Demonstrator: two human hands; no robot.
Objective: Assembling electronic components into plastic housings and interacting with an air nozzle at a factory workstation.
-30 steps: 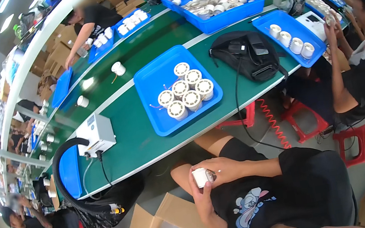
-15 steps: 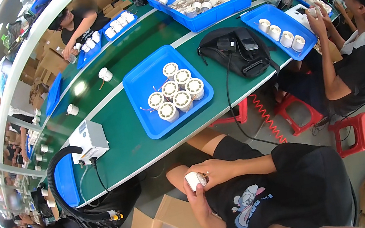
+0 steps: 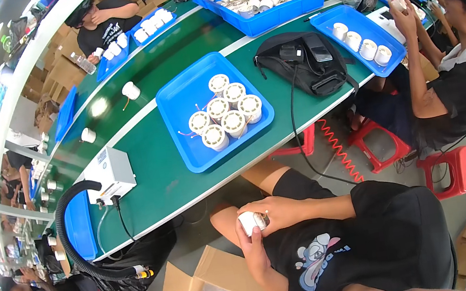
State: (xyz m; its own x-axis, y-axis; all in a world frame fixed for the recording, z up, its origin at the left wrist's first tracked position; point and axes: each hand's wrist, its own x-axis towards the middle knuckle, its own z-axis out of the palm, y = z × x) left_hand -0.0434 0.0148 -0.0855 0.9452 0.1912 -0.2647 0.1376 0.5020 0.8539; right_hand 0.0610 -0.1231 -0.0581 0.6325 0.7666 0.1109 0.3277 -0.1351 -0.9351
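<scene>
Grip (image 3: 277, 211) two-handed around white cylinder (image 3: 248, 223)

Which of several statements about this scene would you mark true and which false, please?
1. The left hand and right hand both hold one white part. True.
2. The central blue tray holds seven white cylinders. True.
3. The black bag lies inside that tray. False: it lies on the green table, to the tray's right.
4. The cardboard box is shut. False: it stands open.
</scene>
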